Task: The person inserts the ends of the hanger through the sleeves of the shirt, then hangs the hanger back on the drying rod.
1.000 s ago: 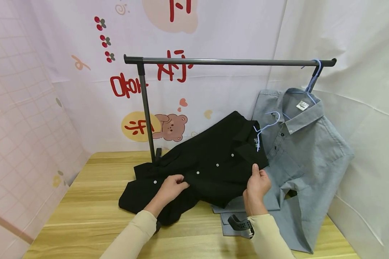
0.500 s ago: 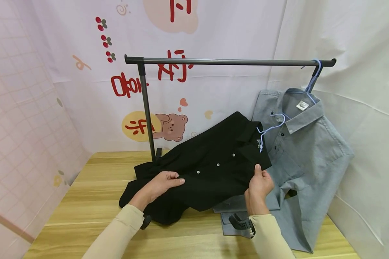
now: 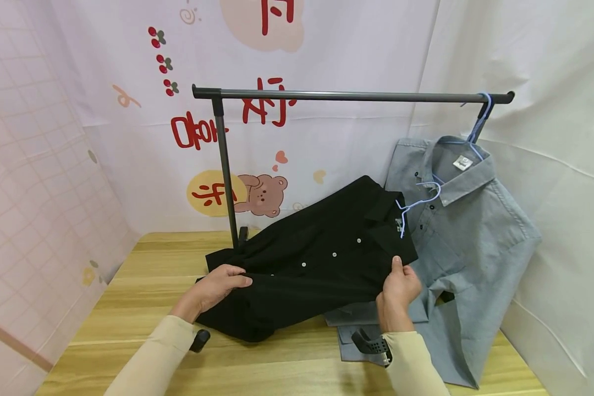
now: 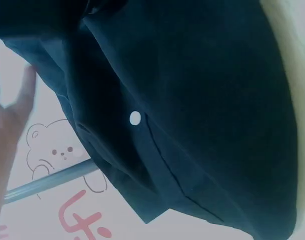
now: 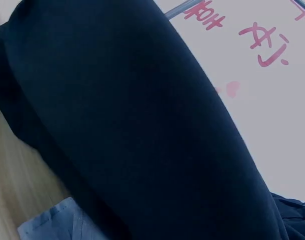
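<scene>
A black button-up shirt (image 3: 317, 247) with white buttons lies slanted across the table, its collar end raised at the right. Pinched at the shirt's front edge near the hem end is my left hand (image 3: 214, 290). My right hand (image 3: 400, 286) grips the shirt below the collar, thumb on top. A light-blue wire hanger (image 3: 416, 203) sits inside the collar, its hook sticking out to the right. The left wrist view shows black cloth with one white button (image 4: 135, 118). Black cloth fills most of the right wrist view, and the right fingers are out of sight there.
A dark metal rack has a horizontal rail (image 3: 336, 96) and a left post (image 3: 226, 176) behind the shirt. A grey-blue shirt (image 3: 455, 231) hangs from the rail's right end, its lower part on the wooden table (image 3: 153, 258). A printed cloth backdrop stands behind.
My left hand has moved left along the shirt, drawing its front edge out straighter and covering lower buttons. The right hand has shifted slightly right, and the hanger hook has moved right with the collar.
</scene>
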### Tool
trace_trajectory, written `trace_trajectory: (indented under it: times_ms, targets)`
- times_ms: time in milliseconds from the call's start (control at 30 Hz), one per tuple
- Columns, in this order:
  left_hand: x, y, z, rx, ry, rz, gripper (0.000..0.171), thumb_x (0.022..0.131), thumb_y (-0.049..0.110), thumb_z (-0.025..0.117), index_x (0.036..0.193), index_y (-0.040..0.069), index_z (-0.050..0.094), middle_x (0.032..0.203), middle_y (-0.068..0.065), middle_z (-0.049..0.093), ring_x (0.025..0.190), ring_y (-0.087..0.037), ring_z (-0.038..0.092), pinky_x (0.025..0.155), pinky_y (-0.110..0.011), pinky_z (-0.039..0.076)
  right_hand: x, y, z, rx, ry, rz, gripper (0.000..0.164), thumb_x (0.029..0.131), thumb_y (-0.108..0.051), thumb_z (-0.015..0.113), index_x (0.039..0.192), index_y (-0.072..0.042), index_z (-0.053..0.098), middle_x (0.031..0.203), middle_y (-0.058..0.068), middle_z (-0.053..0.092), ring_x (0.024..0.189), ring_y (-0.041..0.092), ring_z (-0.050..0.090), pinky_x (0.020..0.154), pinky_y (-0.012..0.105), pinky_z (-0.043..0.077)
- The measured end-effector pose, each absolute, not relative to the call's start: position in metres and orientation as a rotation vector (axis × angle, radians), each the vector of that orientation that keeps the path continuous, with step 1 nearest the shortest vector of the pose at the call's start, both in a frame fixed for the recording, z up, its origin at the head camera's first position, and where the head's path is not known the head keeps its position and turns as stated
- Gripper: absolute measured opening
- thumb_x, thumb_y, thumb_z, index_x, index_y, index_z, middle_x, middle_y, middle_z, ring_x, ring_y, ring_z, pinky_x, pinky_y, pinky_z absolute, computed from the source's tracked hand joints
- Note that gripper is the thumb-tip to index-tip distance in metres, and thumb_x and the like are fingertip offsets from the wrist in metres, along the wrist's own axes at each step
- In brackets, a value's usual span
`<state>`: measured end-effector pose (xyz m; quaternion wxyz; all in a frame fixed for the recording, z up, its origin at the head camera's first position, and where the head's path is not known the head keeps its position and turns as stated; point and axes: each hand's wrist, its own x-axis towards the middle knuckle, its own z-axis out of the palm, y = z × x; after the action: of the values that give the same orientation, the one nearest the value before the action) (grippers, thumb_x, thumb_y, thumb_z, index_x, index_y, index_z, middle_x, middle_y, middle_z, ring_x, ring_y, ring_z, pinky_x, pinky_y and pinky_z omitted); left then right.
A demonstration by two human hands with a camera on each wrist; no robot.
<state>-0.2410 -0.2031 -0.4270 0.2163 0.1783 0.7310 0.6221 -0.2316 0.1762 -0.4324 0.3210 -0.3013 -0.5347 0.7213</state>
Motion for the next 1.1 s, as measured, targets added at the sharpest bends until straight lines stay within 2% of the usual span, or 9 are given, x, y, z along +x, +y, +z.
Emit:
trace_trajectory:
  times_ms: [67,133,267,400,533,700,833,967,1100]
  targets:
    - [-0.24,-0.208,-0.428,0.509,1.918,1.779,0.025,0.095,0.01,0.062,0.071,0.01,0.057,0.072,0.001,0.057,0.076,-0.017,0.054,0.078,-0.034,0.044,-0.231,0.177,-0.433,-0.793,-1.394,1.901,0.054,0.097,-0.023,0.066,0.055,-0.015,0.034,0.055,-0.005,0.021,0.05,0.011,0.021,0.052,0.026,0.023]
    - [-0.239,-0.213,-0.428,0.549,1.895,1.779,0.028,0.096,0.01,0.062,0.07,0.015,0.053,0.069,0.006,0.054,0.074,-0.013,0.052,0.074,-0.032,0.042,-0.231,0.177,-0.433,-0.792,-1.385,1.9,0.053,0.097,-0.023,0.066,0.055,-0.015,0.034,0.056,-0.006,0.021,0.051,0.011,0.021,0.053,0.025,0.023]
    - [-0.237,-0.227,-0.426,0.621,2.014,1.703,0.032,0.095,0.009,0.064,0.071,0.007,0.042,0.066,0.005,0.036,0.069,-0.014,0.04,0.07,-0.034,0.034,-0.23,0.177,-0.432,-0.792,-1.378,1.897,0.054,0.098,-0.022,0.066,0.055,-0.015,0.034,0.055,-0.006,0.021,0.049,0.01,0.021,0.052,0.025,0.023]
    - [-0.236,-0.24,-0.42,0.641,2.137,1.55,0.021,0.093,0.01,0.067,0.084,-0.004,0.055,0.066,0.004,0.042,0.069,-0.014,0.045,0.067,-0.029,0.038,-0.23,0.177,-0.432,-0.795,-1.381,1.895,0.055,0.098,-0.023,0.066,0.054,-0.015,0.033,0.055,-0.005,0.02,0.049,0.011,0.02,0.051,0.025,0.022]
    - [-0.234,-0.251,-0.413,0.653,2.214,1.398,0.016,0.092,0.012,0.07,0.093,-0.004,0.066,0.069,0.003,0.053,0.069,-0.012,0.051,0.065,-0.026,0.043,-0.23,0.177,-0.434,-0.79,-1.39,1.888,0.054,0.097,-0.023,0.066,0.054,-0.015,0.035,0.055,-0.005,0.021,0.05,0.011,0.022,0.051,0.026,0.023]
    - [-0.233,-0.261,-0.401,0.661,2.281,1.32,0.016,0.093,0.013,0.069,0.088,-0.002,0.07,0.072,0.003,0.056,0.07,-0.012,0.053,0.065,-0.027,0.045,-0.231,0.177,-0.436,-0.785,-1.38,1.898,0.053,0.097,-0.023,0.066,0.054,-0.014,0.036,0.055,-0.005,0.022,0.05,0.012,0.024,0.052,0.026,0.024]
    - [-0.233,-0.27,-0.391,0.707,2.387,1.24,0.022,0.092,0.015,0.07,0.077,0.001,0.064,0.068,0.004,0.047,0.066,-0.01,0.045,0.06,-0.026,0.038,-0.232,0.179,-0.436,-0.795,-1.363,1.885,0.054,0.097,-0.022,0.066,0.054,-0.015,0.035,0.055,-0.005,0.021,0.05,0.011,0.023,0.051,0.025,0.024]
    - [-0.229,-0.278,-0.388,0.663,2.502,1.107,0.032,0.092,0.025,0.072,0.068,0.005,0.06,0.062,0.006,0.037,0.058,-0.009,0.036,0.053,-0.025,0.031,-0.232,0.18,-0.437,-0.816,-1.386,1.862,0.054,0.098,-0.022,0.065,0.055,-0.015,0.034,0.054,-0.005,0.021,0.048,0.012,0.021,0.05,0.026,0.023]
    - [-0.222,-0.296,-0.4,0.501,2.637,1.032,0.033,0.093,0.031,0.071,0.071,0.008,0.061,0.059,0.006,0.037,0.051,-0.009,0.035,0.049,-0.026,0.035,-0.232,0.182,-0.437,-0.81,-1.437,1.833,0.053,0.098,-0.023,0.065,0.056,-0.014,0.034,0.053,-0.004,0.022,0.048,0.012,0.02,0.051,0.026,0.023]
